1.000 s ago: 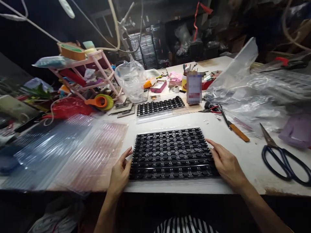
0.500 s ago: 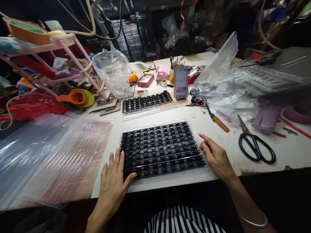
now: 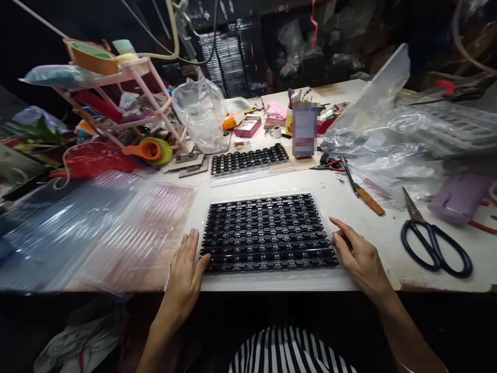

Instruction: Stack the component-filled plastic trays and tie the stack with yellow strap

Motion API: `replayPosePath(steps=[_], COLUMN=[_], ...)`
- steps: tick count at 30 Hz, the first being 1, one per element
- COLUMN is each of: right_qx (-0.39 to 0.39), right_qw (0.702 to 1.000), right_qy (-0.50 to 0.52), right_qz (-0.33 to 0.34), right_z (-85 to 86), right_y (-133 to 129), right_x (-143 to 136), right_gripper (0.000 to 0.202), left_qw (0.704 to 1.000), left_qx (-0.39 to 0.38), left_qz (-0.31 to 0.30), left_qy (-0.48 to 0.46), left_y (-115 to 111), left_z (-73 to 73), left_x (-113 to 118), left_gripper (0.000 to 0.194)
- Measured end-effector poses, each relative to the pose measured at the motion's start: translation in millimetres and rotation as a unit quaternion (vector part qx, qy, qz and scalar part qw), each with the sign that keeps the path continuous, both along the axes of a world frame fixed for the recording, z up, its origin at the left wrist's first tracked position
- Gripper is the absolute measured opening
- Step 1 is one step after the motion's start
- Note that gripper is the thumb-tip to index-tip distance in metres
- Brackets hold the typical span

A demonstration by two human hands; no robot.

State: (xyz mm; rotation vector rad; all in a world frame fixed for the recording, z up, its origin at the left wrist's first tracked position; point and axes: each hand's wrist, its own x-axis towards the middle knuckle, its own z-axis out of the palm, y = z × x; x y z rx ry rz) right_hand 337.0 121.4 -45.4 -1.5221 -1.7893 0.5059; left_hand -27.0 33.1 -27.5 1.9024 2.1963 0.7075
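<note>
Left of the black circuit-board strips [image 3: 267, 233], the left hand [image 3: 184, 268] lies unclenched; right of them, the right hand [image 3: 359, 260] curls, grip unclear.

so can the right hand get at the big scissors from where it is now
Probably yes: the right hand is beside the black strips, and I see only white tabletop between it and the scissors.

No readable lettering, with possible print on the pixelated upright object [image 3: 305, 129]
</note>
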Motion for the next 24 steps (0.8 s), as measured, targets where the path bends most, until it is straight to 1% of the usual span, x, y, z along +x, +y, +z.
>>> replayPosePath(steps=[3, 5, 6, 8, 10, 12, 15, 17, 21, 24], right_qx=[-0.015, -0.021, -0.023, -0.027, -0.025, -0.025, -0.033, -0.03, -0.016, -0.017], right_qw=[1.0, 0.999, 0.999, 0.999, 0.999, 0.998, 0.998, 0.998, 0.999, 0.999], right_qy=[-0.017, -0.028, -0.032, -0.037, -0.04, -0.044, -0.045, -0.042, -0.032, -0.032], right_qz=[-0.008, -0.013, -0.016, -0.018, -0.022, -0.028, -0.039, -0.042, -0.037, -0.029], right_z=[-3.0, -4.9, -5.6, -6.1, -5.0, -2.6, 0.8, 1.9, 1.8, 1.7], right_y=[-1.8, -3.5, -4.5, -6.9, -10.0, -13.0, -15.3, -15.3, -14.1, -13.7], right_x=[1.8, 3.1, 3.7, 4.2, 3.6, 1.8, -1.4, -2.8, -3.5, -3.4], right_gripper=[0.044, 0.045, 0.046, 0.046, 0.046, 0.045, 0.045, 0.045, 0.045, 0.045], left_qw=[0.997, 0.996, 0.997, 0.999, 0.999, 0.995, 0.986, 0.981, 0.977, 0.981], left_qx=[0.031, 0.031, 0.021, -0.007, -0.034, -0.046, -0.043, -0.035, -0.025, -0.021], left_qz=[0.057, 0.067, 0.058, 0.018, -0.03, -0.056, -0.057, -0.058, -0.066, -0.072], left_qy=[-0.05, -0.056, -0.051, -0.026, 0.013, 0.067, 0.147, 0.179, 0.199, 0.181], left_y=[-9.9, -17.8, -21.4, -26.9, -29.9, -30.7, -29.4, -28.0, -26.3, -26.1], left_z=[10.1, 12.1, 11.6, 8.3, 3.6, -0.5, -4.1, -5.1, -6.2, -8.3], left_x=[-3.9, -4.4, -3.7, -0.2, 5.4, 11.8, 18.9, 20.7, 19.4, 17.1], left_gripper=[0.051, 0.05, 0.051, 0.057, 0.064, 0.071, 0.076, 0.076, 0.075, 0.071])
